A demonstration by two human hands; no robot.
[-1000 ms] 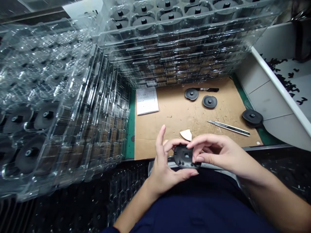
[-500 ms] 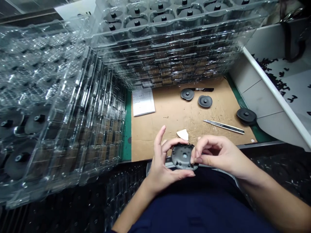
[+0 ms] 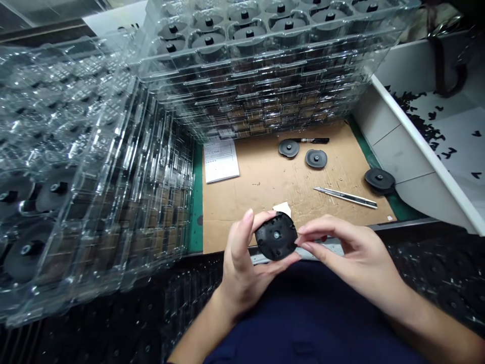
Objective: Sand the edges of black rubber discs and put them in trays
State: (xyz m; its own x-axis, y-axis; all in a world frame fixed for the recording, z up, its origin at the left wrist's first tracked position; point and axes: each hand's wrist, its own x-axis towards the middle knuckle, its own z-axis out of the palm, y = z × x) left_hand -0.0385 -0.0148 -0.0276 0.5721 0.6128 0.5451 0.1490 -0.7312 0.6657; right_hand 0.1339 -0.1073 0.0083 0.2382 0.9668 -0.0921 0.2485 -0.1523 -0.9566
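My left hand (image 3: 242,258) grips a round black plastic disc (image 3: 276,236) by its rim, thumb below and fingers above. The disc's face is tilted up towards me, with a light spot at its centre and small raised bits near the edge. At its right edge, the thumb and forefinger of my right hand (image 3: 341,247) pinch the rim; anything small between those fingertips is hidden. Just beyond the disc lies a white scrap (image 3: 282,208), partly covered by it.
On the cardboard (image 3: 257,177) lie a craft knife (image 3: 345,197), a black marker (image 3: 312,140), two dark discs (image 3: 316,158) and a paper slip (image 3: 222,161). Another disc (image 3: 379,180) sits at right. Stacked clear trays (image 3: 250,60) stand behind and leftward; small black pieces (image 3: 420,121) fill a white bin.
The disc has turned and tilted more towards me, moving slightly left with my left hand. My right fingertips have shifted from over its face to its right edge. The view has shifted slightly.
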